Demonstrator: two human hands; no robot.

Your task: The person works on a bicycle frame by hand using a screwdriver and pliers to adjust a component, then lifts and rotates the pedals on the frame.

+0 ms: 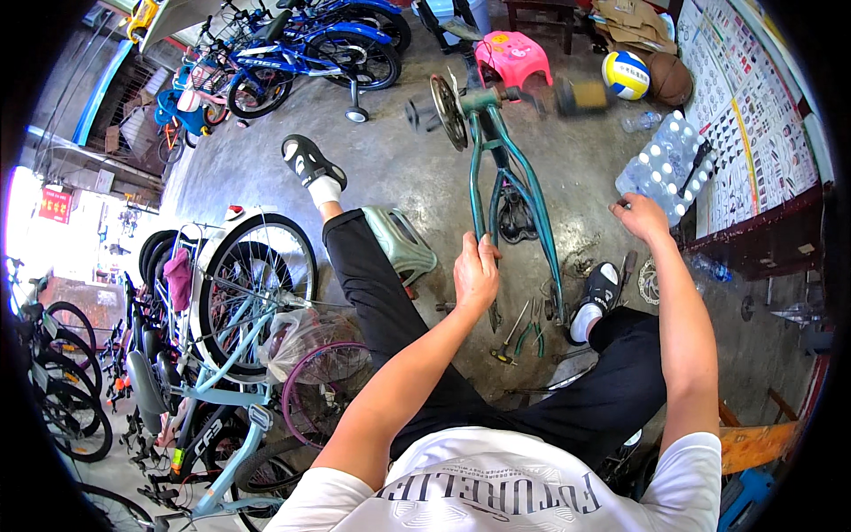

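The left hand [476, 270] is closed around one thin tube of the green bicycle frame [510, 173]. The fingers [486, 246] wrap the tube fully, so the frame stays upright on the concrete floor [399, 160] instead of falling. The frame stands between the person's legs, rising away from the fingers toward a chainring [448, 111] at its far end. This grip seems to serve as a support only, leaving the other arm free.

The right hand [640, 215] is stretched out to the side, well apart from the frame. Its fingertips pinch something small and dark; I cannot tell what it is. Just beyond these fingers lies a pack of water bottles [665, 164].

Below the left fingers, near the right foot, pliers [532, 337] and a screwdriver [507, 341] lie on the floor, probably kept within easy reach. A grey stool [401, 244] lies beside the left leg.
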